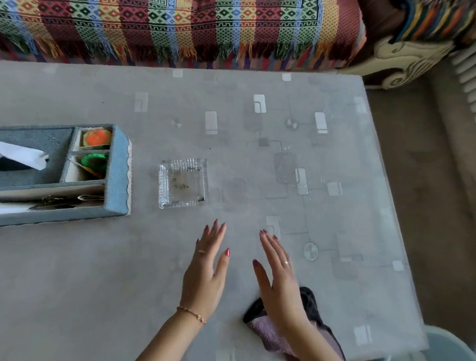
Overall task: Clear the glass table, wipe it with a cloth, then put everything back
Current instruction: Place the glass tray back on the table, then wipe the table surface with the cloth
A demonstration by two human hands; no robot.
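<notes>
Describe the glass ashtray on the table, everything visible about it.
The ashtray is square, of clear ribbed glass with thick walls, and stands upright and flat on the grey table. Dark ash specks lie scattered across its floor. It sits just right of the blue organiser box, apart from it, and beyond both open hands; the left hand is nearest. Nothing touches it.

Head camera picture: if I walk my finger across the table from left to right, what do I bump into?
Blue organizer box → glass ashtray → left hand → right hand.

striped woven sofa throw (168, 21); beige carpet (429, 170)
</notes>
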